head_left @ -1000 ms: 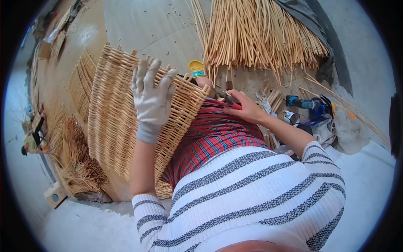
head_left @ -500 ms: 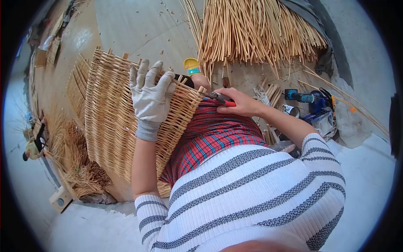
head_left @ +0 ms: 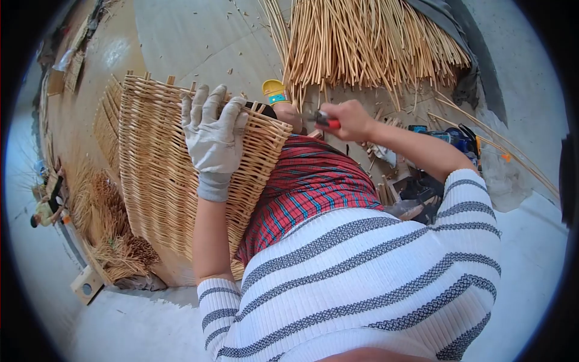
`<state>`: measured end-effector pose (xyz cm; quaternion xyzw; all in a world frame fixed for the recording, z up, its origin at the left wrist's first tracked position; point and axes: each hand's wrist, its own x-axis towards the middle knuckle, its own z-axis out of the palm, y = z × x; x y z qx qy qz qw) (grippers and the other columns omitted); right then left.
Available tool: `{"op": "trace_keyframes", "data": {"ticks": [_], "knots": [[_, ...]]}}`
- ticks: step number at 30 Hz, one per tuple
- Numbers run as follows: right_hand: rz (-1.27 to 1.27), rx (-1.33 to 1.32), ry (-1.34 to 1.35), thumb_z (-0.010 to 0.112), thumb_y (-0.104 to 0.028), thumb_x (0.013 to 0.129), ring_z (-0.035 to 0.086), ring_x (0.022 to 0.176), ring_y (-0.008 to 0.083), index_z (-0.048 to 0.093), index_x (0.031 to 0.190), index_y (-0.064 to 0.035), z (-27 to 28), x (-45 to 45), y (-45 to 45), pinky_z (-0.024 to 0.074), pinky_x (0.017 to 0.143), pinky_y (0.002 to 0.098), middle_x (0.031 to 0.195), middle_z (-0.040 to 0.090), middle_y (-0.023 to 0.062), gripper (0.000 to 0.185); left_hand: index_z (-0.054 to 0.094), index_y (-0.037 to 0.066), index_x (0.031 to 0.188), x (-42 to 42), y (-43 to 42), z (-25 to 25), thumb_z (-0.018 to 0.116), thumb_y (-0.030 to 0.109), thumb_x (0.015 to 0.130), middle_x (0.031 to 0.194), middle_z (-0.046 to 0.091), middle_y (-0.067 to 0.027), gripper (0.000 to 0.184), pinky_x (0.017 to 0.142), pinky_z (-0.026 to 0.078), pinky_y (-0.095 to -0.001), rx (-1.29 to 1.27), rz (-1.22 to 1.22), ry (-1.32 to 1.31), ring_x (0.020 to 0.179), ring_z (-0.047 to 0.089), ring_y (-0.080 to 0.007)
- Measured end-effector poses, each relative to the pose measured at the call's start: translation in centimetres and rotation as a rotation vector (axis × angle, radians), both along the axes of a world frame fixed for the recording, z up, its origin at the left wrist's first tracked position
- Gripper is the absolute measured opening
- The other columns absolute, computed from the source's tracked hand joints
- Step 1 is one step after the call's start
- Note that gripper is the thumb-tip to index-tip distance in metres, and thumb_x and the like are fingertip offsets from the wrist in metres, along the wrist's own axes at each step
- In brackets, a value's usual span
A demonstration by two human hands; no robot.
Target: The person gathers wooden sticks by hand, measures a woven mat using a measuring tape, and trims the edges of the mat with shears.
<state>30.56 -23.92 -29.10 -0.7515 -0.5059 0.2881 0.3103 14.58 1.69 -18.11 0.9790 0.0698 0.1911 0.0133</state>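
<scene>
A woven wicker panel [head_left: 157, 157] leans tilted against my lap, with short stake ends sticking out along its upper edge. My left hand [head_left: 214, 136], in a whitish work glove, holds it with the palm on the weave and the fingers bent over that edge. Just past the panel's right corner, my right hand [head_left: 348, 119] is bare and closed around red-handled pliers [head_left: 327, 120]. Their dark jaws point left, blurred and apart from the panel. Under both lies a red plaid cloth [head_left: 325, 175] across my lap.
A big bundle of peeled willow rods [head_left: 368, 48] lies ahead. A blue power tool [head_left: 455, 140] and plastic bags sit at the right. Dried stalks [head_left: 105, 205] are heaped at the left, with another person [head_left: 49, 208] beyond. A yellow slipper [head_left: 272, 88] shows past the panel.
My right hand has lifted with the pliers, up and away from the panel's corner. The panel and my left hand have shifted slightly left.
</scene>
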Motion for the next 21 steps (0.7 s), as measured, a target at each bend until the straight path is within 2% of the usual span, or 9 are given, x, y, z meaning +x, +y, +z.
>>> {"op": "trace_keyframes", "data": {"ticks": [2, 3, 4, 6, 7, 8, 11, 15, 21], "knots": [[-0.126, -0.134, -0.024, 0.072, -0.047, 0.087, 0.064, 0.069, 0.0386, 0.063, 0.084, -0.0124, 0.4, 1.0, 0.3, 0.0497, 0.062, 0.0459, 0.066, 0.062, 0.0154, 0.036, 0.072, 0.018, 0.112, -0.2, 0.2, 0.3, 0.067, 0.028, 0.088, 0.126, 0.063, -0.0088, 0.026, 0.117, 0.03, -0.0539, -0.034, -0.012, -0.015, 0.127, 0.052, -0.0353], [-0.101, -0.28, 0.109, 0.073, -0.049, 0.085, 0.067, 0.083, 0.0369, 0.066, 0.101, -0.0134, 2.5, 0.9, 1.0, 0.0516, 0.073, 0.0441, 0.083, 0.067, 0.0154, 0.039, 0.07, 0.018, 0.118, -0.3, 0.2, 0.5, 0.065, 0.025, 0.09, 0.127, 0.063, -0.0088, 0.029, 0.117, 0.03, -0.0538, -0.034, -0.018, -0.015, 0.128, 0.052, -0.0357], [-0.101, -0.295, 0.114, 0.073, -0.049, 0.085, 0.067, 0.083, 0.0369, 0.066, 0.101, -0.0134, 2.6, -0.4, 0.9, 0.0516, 0.073, 0.0441, 0.083, 0.067, 0.0154, 0.039, 0.07, 0.018, 0.118, -0.4, -0.3, 0.4, 0.065, 0.025, 0.09, 0.127, 0.063, -0.0088, 0.029, 0.117, 0.03, -0.0538, -0.049, -0.018, -0.011, 0.128, 0.052, -0.0357], [-0.106, 0.045, 0.163, 0.073, -0.048, 0.085, 0.062, 0.106, 0.0358, 0.06, 0.124, -0.0108, 2.0, -1.7, 2.0, 0.0478, 0.092, 0.0438, 0.11, 0.066, 0.0168, 0.055, 0.066, 0.017, 0.125, 0.1, 0.1, 0.4, 0.062, 0.023, 0.093, 0.128, 0.063, -0.009, 0.033, 0.117, 0.03, -0.0541, -0.058, 0.009, -0.094, 0.129, 0.051, -0.0358], [-0.041, -0.044, 0.23, 0.073, -0.046, 0.086, 0.053, 0.122, 0.0359, 0.049, 0.139, -0.0073, 1.5, -1.9, 2.6, 0.0386, 0.106, 0.0443, 0.128, 0.058, 0.0176, 0.07, 0.063, 0.013, 0.129, 0.0, 0.2, 0.2, 0.06, 0.021, 0.095, 0.126, 0.064, -0.0095, 0.035, 0.116, 0.03, -0.0544, -0.069, 0.021, -0.105, 0.128, 0.053, -0.036], [-0.03, -0.044, 0.23, 0.073, -0.046, 0.086, 0.053, 0.122, 0.0359, 0.049, 0.139, -0.0073, 1.1, -2.2, 3.3, 0.0386, 0.106, 0.0443, 0.128, 0.058, 0.0176, 0.07, 0.063, 0.013, 0.129, 0.0, 0.4, 0.0, 0.06, 0.021, 0.095, 0.126, 0.064, -0.0095, 0.035, 0.116, 0.03, -0.0544, -0.067, 0.031, -0.105, 0.128, 0.053, -0.036], [-0.053, 0.21, 0.259, 0.07, -0.051, 0.086, 0.058, 0.115, 0.0346, 0.052, 0.133, -0.0104, 0.8, -2.8, 4.9, 0.0442, 0.098, 0.0467, 0.12, 0.062, 0.0174, 0.065, 0.063, 0.01, 0.128, -0.2, 0.4, -0.2, 0.058, 0.019, 0.096, 0.123, 0.066, -0.0096, 0.033, 0.117, 0.03, -0.0546, -0.091, 0.01, -0.15, 0.126, 0.055, -0.0361], [-0.021, 0.128, 0.241, 0.071, -0.049, 0.086, 0.06, 0.112, 0.0363, 0.052, 0.132, -0.0112, -0.1, -2.0, 5.7, 0.0463, 0.094, 0.0465, 0.116, 0.064, 0.0177, 0.062, 0.062, 0.009, 0.128, 0.0, 0.4, -0.1, 0.058, 0.016, 0.096, 0.121, 0.068, -0.0091, 0.033, 0.116, 0.031, -0.0545, -0.105, 0.021, -0.162, 0.124, 0.057, -0.0358], [-0.105, 0.156, -0.092, 0.072, -0.05, 0.085, 0.068, 0.069, 0.0341, 0.071, 0.102, -0.0128, -1.4, 0.2, 6.7, 0.0529, 0.063, 0.0453, 0.075, 0.066, 0.0128, 0.04, 0.062, 0.008, 0.128, -0.2, 0.2, -0.1, 0.06, 0.015, 0.095, 0.121, 0.068, -0.0092, 0.034, 0.115, 0.033, -0.0538, -0.095, 0.06, -0.148, 0.124, 0.058, -0.0347]]}}
